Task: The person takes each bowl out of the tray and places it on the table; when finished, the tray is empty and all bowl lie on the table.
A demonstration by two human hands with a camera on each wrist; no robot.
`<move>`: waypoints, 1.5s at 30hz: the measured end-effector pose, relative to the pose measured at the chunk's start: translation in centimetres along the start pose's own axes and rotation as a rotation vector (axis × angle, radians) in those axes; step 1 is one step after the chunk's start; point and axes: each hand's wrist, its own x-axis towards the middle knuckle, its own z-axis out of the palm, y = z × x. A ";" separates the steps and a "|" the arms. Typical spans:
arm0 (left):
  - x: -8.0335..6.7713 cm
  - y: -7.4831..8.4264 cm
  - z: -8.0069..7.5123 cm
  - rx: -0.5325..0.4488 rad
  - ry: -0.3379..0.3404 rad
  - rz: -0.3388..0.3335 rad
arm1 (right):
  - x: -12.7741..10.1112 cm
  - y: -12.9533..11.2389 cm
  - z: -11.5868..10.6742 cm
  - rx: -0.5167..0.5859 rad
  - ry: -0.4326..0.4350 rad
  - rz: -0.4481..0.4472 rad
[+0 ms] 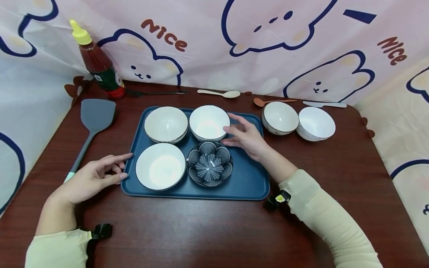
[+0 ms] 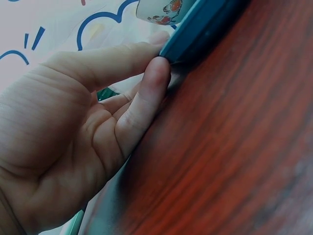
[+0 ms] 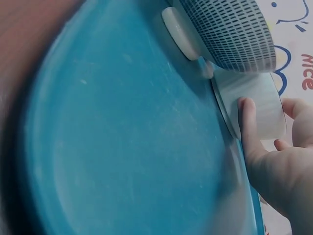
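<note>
A blue tray (image 1: 248, 186) carries three white bowls and a dark petal-shaped bowl (image 1: 209, 167). My left hand (image 1: 97, 175) pinches the tray's left edge; in the left wrist view its thumb and a finger meet at the rim. With my right hand (image 1: 246, 137) I hold the back right white bowl (image 1: 209, 121) by its right side, thumb at the rim. In the right wrist view, fingers of this hand (image 3: 279, 161) lie against the bowl's pale outer wall (image 3: 249, 98). Left of it is another white bowl (image 1: 165, 124), and a third white bowl (image 1: 161, 167) sits front left.
Two white bowls, one patterned (image 1: 279, 117) and one plainer (image 1: 315, 123), stand right of the tray. A grey spatula (image 1: 97, 115) and a sauce bottle (image 1: 102, 70) are at left. Along the back lie a dark fork (image 1: 157, 93), cream spoon (image 1: 219, 93), orange spoon (image 1: 273, 101) and pale knife (image 1: 324, 104).
</note>
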 end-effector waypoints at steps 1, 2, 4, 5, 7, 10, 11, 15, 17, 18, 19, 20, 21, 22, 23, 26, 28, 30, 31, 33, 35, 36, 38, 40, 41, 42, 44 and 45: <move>0.0 0.0 0.0 0.002 0.000 0.001 | 0.0 0.0 0.1 -0.007 -0.006 -0.005; 0.0 0.0 -0.1 0.005 0.001 0.002 | 0.0 -0.1 0.3 -0.012 -0.010 -0.006; 0.0 0.1 -0.2 0.008 0.002 0.003 | 0.0 -0.2 0.5 -0.006 -0.009 -0.004; 0.0 0.1 -0.2 0.010 0.003 0.002 | -0.1 -0.2 0.5 0.001 -0.004 -0.005; 0.0 0.1 -0.2 0.012 0.002 0.006 | -0.1 -0.4 0.6 0.019 0.008 -0.005; 0.0 0.2 -0.1 0.016 0.005 0.008 | 0.0 -0.6 0.8 0.038 0.022 -0.005; 0.0 0.2 -0.1 0.015 0.005 0.007 | 0.0 -0.6 0.8 0.042 0.025 -0.005; 0.0 0.1 -0.1 0.011 0.001 0.005 | 0.0 -0.8 0.8 0.057 0.047 0.007; 0.0 0.1 -0.1 0.010 -0.001 0.005 | -0.1 -0.9 0.7 0.073 0.063 0.017; 0.0 0.1 -0.1 0.011 -0.001 0.005 | -0.1 -1.0 0.6 0.083 0.072 0.023; 0.0 0.1 -0.1 0.010 -0.001 0.005 | -0.2 -1.2 0.6 0.093 0.079 0.027; 0.0 0.1 -0.1 0.010 -0.001 0.005 | -0.4 -1.3 0.5 0.102 0.086 0.030; 0.0 0.1 -0.1 0.010 -0.001 0.006 | -0.5 -1.5 0.4 0.111 0.092 0.031; 0.1 0.1 -0.1 0.010 0.000 0.005 | -0.7 -1.6 0.3 0.118 0.096 0.030; 0.1 0.1 -0.1 0.008 -0.002 0.005 | -0.9 -1.8 0.2 0.125 0.100 0.027; 0.1 0.1 -0.1 0.004 -0.006 -0.003 | -1.4 -2.3 -0.1 0.142 0.106 0.013; 0.0 0.1 -0.1 0.003 -0.007 -0.007 | -1.9 -2.7 -0.3 0.157 0.108 0.003; 0.0 0.1 -0.1 0.003 -0.007 -0.006 | -2.3 -3.1 -0.5 0.164 0.112 -0.002; 0.0 0.1 -0.1 0.004 -0.007 -0.004 | -2.6 -3.2 -0.6 0.170 0.113 -0.003; 0.0 0.0 -0.1 0.002 -0.008 0.002 | -3.0 -3.4 -0.9 0.177 0.115 -0.001; 0.0 -0.1 0.0 -0.001 -0.007 0.009 | -3.6 -3.6 -1.2 0.178 0.121 0.002; 0.0 -0.1 0.0 -0.002 -0.007 0.011 | -3.8 -3.7 -1.4 0.178 0.123 0.002; 0.0 -0.2 0.0 -0.005 -0.006 0.015 | -4.4 -3.8 -1.8 0.171 0.129 0.002; 0.0 -0.2 0.0 -0.007 -0.003 0.016 | -5.1 -4.0 -2.2 0.161 0.133 -0.001; -0.1 -0.2 0.0 -0.007 -0.002 0.017 | -5.4 -4.1 -2.4 0.158 0.137 0.000; -0.1 -0.2 0.0 -0.006 -0.001 0.016 | -5.8 -4.2 -2.6 0.154 0.140 0.003; 0.0 -0.1 0.0 -0.002 0.003 0.021 | -6.6 -4.4 -3.1 0.145 0.144 0.013; 0.0 -0.1 0.1 0.001 0.006 0.023 | -7.0 -4.4 -3.4 0.145 0.145 0.016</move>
